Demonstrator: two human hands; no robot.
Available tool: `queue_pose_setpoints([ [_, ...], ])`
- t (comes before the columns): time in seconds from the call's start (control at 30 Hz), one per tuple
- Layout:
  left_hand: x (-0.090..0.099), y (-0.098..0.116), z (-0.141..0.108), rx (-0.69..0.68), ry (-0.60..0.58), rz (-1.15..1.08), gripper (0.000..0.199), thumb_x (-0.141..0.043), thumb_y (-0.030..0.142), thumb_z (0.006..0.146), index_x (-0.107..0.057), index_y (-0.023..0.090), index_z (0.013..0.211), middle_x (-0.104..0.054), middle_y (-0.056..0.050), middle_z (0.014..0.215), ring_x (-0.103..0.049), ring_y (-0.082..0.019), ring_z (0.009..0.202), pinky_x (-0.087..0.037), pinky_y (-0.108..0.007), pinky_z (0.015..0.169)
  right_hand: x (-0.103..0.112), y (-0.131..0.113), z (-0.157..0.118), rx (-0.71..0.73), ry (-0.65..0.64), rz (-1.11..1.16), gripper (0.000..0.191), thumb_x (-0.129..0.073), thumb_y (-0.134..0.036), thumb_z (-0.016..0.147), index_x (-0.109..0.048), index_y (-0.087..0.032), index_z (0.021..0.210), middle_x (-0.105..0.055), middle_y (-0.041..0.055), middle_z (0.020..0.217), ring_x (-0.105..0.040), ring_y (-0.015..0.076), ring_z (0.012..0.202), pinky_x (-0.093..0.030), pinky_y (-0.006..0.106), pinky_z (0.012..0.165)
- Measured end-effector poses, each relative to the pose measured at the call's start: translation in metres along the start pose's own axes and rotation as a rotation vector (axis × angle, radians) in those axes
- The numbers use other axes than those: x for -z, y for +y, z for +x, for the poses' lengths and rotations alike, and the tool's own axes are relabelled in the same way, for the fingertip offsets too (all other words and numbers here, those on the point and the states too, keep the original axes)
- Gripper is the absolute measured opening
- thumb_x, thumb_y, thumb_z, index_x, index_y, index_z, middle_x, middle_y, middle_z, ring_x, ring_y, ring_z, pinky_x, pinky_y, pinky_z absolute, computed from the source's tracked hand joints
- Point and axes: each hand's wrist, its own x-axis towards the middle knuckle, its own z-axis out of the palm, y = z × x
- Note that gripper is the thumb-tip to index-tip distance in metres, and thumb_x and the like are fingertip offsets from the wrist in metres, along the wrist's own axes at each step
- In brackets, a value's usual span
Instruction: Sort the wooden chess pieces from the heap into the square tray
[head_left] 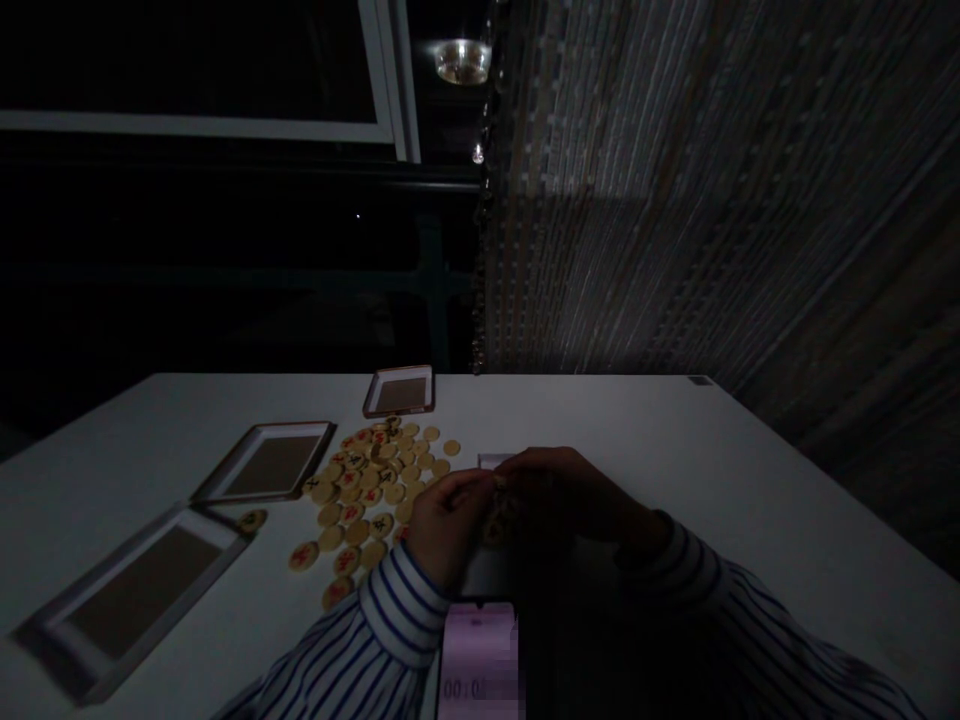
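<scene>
My left hand [448, 520] is closed, its fingertips pinched together near the middle of the white table. Opposite it, my right hand [574, 490] is also closed, mostly in shadow, and its fingertips meet the left ones. A small round Chinese chess piece [500, 483] shows between the fingertips. Just below it, more dim round pieces [493, 530] lie in or over a small open box [493, 461], which the hands largely cover. Left of my left hand spreads a loose heap of wooden chess pieces [369, 478], some with red characters, some black, many blank side up.
Shallow open trays stand on the left: a long one [97, 680] near the edge, a middle one [319, 465] and a small one [371, 402] at the back. A lit phone [480, 660] lies before me. A bead curtain [600, 250] hangs behind the table [750, 500].
</scene>
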Motion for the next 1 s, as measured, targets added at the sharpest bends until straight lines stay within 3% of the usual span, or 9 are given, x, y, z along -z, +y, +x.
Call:
queue_pose_setpoints([
  [0.37,-0.0001,0.0024,0.0018,0.066,0.083,-0.033,0.024,-0.068,0.027,0.055,-0.066,0.013,0.075,-0.068,-0.004,0.065,-0.061,-0.014,0.062,-0.048,-0.022,0.059,-0.0024,0.0042,-0.0003,-0.152,0.036,0.109,0.022,-0.053,-0.029,0.077,-0.056,-0.017,0.095,-0.062,0.0029,0.085,-0.058,0.0124,0.075,-0.046,0.024,0.065],
  [0.73,0.0026,-0.0024,0.0045,0.05,0.089,-0.072,0.027,-0.069,0.027,0.056,-0.068,0.015,0.08,-0.069,-0.005,0.076,-0.062,-0.015,0.072,-0.048,-0.024,0.068,-0.0037,0.0062,-0.001,-0.081,0.031,0.073,0.023,-0.053,-0.03,0.076,-0.056,-0.018,0.096,-0.062,0.004,0.09,-0.058,0.0135,0.079,-0.046,0.025,0.068],
  [1.0,0.0002,0.0013,0.0032,0.038,0.083,-0.071,0.024,-0.069,0.027,0.055,-0.068,0.014,0.076,-0.069,-0.003,0.069,-0.062,-0.014,0.065,-0.049,-0.023,0.062,-0.0052,0.0064,-0.0014,-0.067,0.049,0.066,0.023,-0.053,-0.029,0.076,-0.055,-0.018,0.096,-0.063,0.0032,0.09,-0.058,0.0131,0.079,-0.045,0.025,0.069],
])
